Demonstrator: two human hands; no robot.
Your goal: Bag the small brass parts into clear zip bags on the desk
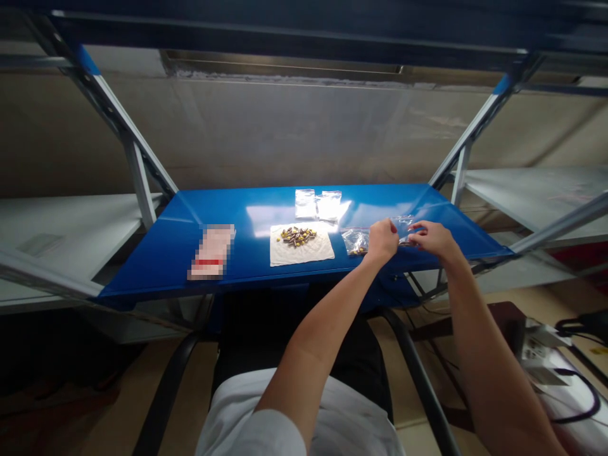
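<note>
My left hand (384, 238) is closed, its fingers curled at the near side of a clear zip bag (403, 221). From the other side my right hand (431, 239) grips the same bag with bent fingers. Dark bits show low between the hands, partly covered by fingers. Left of my left hand lies another clear zip bag (354, 238) with a few yellow-and-brown capsules in its bottom. A pile of such capsules (298, 236) rests on a white cloth (304, 255) farther left.
Two flat clear bags (304, 204) lie behind the cloth on the blue tabletop (251, 266). A blurred-out pinkish rectangular item (211, 251) is at the left. Metal frame posts (468, 149) rise at both sides. Chair armrests (413, 361) flank my lap.
</note>
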